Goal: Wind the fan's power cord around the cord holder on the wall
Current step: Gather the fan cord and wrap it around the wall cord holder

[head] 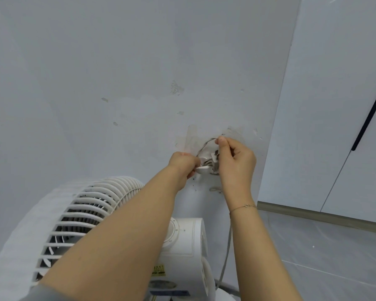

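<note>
The pale grey painted wall [139, 61] has a matt finish, roughened by chipped patches and translucent glossy tape residue [191, 135]. The white ribbed plastic fan grille [85, 205] and the white moulded plastic fan body [182, 242] are smooth with a slight sheen; the grey rubber-like power cord [227, 253] is smooth and matt, and the small white plastic cord holder [203, 169] is smooth. The thin metal chain bracelet [243, 207] is shiny, and the pale grey floor [334, 257] is smooth with a soft gloss.
</note>
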{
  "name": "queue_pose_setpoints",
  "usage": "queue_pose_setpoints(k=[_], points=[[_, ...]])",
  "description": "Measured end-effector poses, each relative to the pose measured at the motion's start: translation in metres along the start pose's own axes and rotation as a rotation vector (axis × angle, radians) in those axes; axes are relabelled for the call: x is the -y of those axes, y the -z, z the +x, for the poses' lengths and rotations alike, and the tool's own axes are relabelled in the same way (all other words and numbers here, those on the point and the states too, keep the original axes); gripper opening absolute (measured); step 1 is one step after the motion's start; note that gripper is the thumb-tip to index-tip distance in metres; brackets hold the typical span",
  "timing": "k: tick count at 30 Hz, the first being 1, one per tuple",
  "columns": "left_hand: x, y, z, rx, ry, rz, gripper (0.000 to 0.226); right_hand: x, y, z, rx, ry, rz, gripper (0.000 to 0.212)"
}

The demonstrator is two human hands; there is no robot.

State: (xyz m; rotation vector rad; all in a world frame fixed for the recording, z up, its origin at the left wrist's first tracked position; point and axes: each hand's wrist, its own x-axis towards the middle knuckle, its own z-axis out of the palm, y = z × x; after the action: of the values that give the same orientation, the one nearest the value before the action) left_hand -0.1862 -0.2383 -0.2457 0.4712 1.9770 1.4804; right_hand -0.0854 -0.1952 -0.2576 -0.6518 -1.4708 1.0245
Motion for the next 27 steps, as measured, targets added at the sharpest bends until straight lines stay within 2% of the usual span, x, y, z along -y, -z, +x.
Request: queue_pose_setpoints(k=[3, 6, 9, 11, 15, 19, 22, 27], points=[[0.000, 0.005, 0.000, 0.042, -0.055, 0.056, 0.019, -0.006, 0.005, 0.005, -0.046, -0.076, 0.085, 0.027], [-0.001, 0.012, -0.009, 0.128, -0.138, 0.084, 0.014, -0.013, 0.011, 0.008, -0.052, -0.109, 0.096, 0.028], [0.005, 0.013, -0.012, 0.173, -0.279, 0.212, 0.033, -0.016, 0.016, 0.006, -0.107, -0.108, 0.070, 0.028], [0.008, 0.009, -0.011, 0.142, -0.363, 0.316, 0.041, -0.018, 0.022, 0.005, -0.155, -0.104, 0.052, 0.028], [0.007, 0.004, -0.007, 0.047, -0.449, 0.344, 0.032, -0.026, 0.038, 0.001, -0.208, -0.133, 0.044, 0.027], [0.007, 0.005, -0.007, -0.006, -0.462, 0.339, 0.021, -0.051, 0.053, -0.011, -0.248, -0.308, 0.097, 0.028], [0.007, 0.005, -0.005, -0.031, -0.468, 0.348, 0.018, -0.067, 0.059, -0.026, -0.224, -0.475, 0.176, 0.036], [0.007, 0.005, -0.002, -0.037, -0.465, 0.332, 0.019, -0.081, 0.052, -0.049, -0.039, -0.546, 0.255, 0.019]])
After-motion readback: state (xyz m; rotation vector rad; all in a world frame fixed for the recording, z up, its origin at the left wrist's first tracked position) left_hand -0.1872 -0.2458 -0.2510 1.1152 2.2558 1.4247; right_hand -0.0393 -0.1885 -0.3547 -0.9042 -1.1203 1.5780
